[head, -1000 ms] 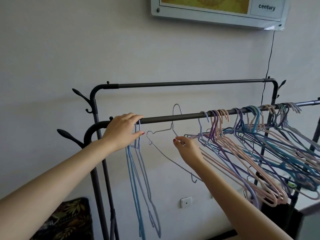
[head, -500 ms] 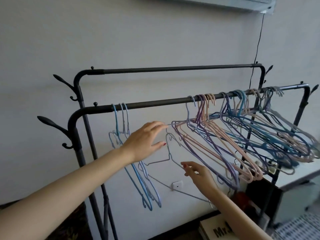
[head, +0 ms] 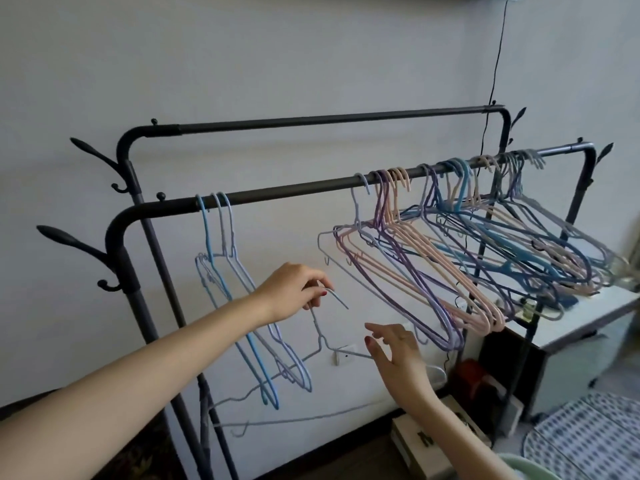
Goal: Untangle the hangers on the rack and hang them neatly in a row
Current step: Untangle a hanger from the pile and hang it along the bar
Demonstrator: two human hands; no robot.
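Left hand (head: 292, 289) pinches a freed hanger's (head: 320, 336) hook; right hand (head: 398, 351), fingers loose, touches its shoulder; rehanging on the rail (head: 294, 194) comes next.

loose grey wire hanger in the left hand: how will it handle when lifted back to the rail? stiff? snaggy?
The grey hanger is thin wire, so probably light and a bit springy, not floppy. The left hand pinches it near the hook only, so it will likely swing and twist; the right hand may have to steady its shoulder. Its open hook could catch the blue hangers beside it.
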